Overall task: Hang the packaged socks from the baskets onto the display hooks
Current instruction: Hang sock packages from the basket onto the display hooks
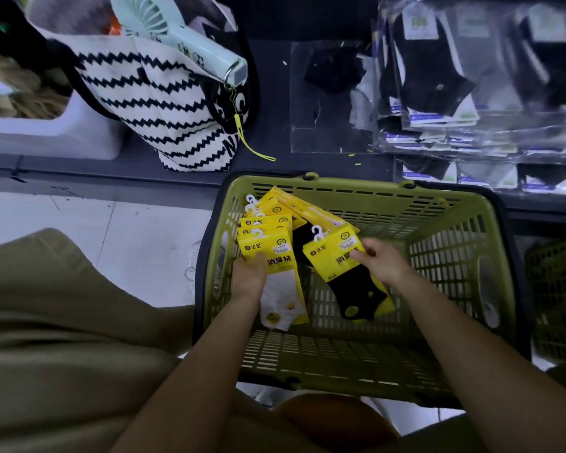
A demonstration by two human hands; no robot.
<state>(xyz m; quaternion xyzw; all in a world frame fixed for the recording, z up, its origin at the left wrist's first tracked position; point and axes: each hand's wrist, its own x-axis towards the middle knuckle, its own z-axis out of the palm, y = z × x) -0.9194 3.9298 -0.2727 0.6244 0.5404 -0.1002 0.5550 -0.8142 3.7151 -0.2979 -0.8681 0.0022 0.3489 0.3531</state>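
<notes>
the white-sock pack [272, 253] bears on its yellow card the brand 达足 in small black characters at the upper left, and below it 消臭袜 in large black characters; the black-sock pack [327, 256] carries the same 达足, with its 消臭袜 partly hidden; a further yellow pack [264, 221] behind them shows 达足 too; the small print at each card's upper right is too fine to read; the zigzag tote bag [164, 103] has white letters c and n on its black band; labels on the hanging sock packets [438, 60] are blurred

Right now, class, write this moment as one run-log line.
left hand: grips white-sock pack | right hand: grips black-sock pack | place: inside green basket
</notes>
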